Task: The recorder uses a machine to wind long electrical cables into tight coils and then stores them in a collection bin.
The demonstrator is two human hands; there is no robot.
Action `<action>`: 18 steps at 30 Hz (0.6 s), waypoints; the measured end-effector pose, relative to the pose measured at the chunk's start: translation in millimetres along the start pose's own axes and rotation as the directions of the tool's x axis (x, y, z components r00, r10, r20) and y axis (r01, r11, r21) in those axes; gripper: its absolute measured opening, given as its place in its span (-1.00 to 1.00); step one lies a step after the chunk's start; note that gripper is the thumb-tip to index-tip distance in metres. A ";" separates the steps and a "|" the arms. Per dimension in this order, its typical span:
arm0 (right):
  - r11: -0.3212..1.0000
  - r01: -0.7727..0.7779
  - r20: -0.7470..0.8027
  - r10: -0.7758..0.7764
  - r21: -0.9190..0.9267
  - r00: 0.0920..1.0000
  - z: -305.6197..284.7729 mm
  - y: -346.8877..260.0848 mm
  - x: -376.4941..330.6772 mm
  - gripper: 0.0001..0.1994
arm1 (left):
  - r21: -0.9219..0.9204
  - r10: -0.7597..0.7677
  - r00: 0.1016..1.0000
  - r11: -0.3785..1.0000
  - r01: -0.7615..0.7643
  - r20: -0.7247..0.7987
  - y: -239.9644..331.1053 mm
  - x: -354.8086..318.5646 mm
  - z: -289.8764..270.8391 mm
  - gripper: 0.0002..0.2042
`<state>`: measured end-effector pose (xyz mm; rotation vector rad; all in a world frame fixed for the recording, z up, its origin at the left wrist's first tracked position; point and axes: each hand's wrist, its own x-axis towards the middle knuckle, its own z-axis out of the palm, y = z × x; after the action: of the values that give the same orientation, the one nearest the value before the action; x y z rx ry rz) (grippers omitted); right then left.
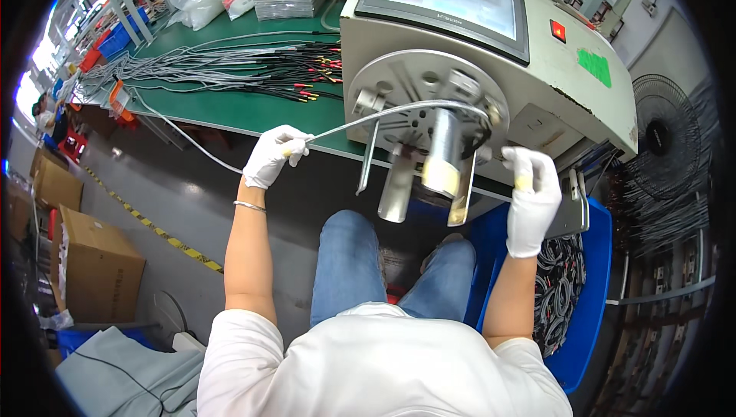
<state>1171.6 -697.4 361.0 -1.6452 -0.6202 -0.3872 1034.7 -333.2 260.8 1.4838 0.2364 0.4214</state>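
Head view: the person is sitting in front of a beige winding machine (537,57) that is standing on a green workbench (230,103). The left hand (274,156), wearing a white glove, is pinching a grey cable (360,118) between its fingertips — the fist is clenched around the strand. From that grip the cable is running right and slightly upward to the round metal winding disc (399,83) on the machine's front face, where it is arching over the upper part of the disc and passing above the metal spindle (442,152). Behind the left hand, the same cable is trailing down and back to the left, toward a bundle of grey cables with red and black ends (230,68) that is lying on the workbench.

The right hand (531,195), also gloved in white, is hovering just right of the spindle with its fingers loosely curled; it is grasping nothing visible, and whether a fingertip is touching the machine cannot be told.

A blue bin (590,279) holding coiled cables is sitting below the right hand. Cardboard boxes (96,267) are standing on the floor at the left — well apart from both hands.
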 end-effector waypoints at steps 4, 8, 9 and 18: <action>0.990 -0.142 -0.031 0.141 -0.025 0.990 -33.3 12.6 -25.7 -0.87 | 0.046 -0.023 1.000 0.999 0.023 0.003 16.7 -7.0 -12.6 -0.87; 0.968 -0.248 -0.085 0.244 -0.040 0.966 -58.7 30.9 -43.5 -0.83 | 0.116 -0.023 1.000 0.993 0.023 0.000 36.7 -11.5 -18.5 -0.89; 0.960 -0.276 -0.113 0.270 -0.040 0.956 -62.0 33.8 -44.7 -0.81 | 0.161 -0.042 0.999 0.986 0.038 0.018 39.8 -10.2 -21.2 -0.90; 0.947 -0.305 -0.133 0.292 -0.096 0.947 -76.4 35.1 -49.7 -0.80 | 0.290 -0.100 0.995 0.953 0.092 0.013 22.3 -22.7 -41.7 -0.85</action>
<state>1160.1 -784.0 317.3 -1.7807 -0.2563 -0.2987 994.3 -303.9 277.2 1.7555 0.3594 0.2956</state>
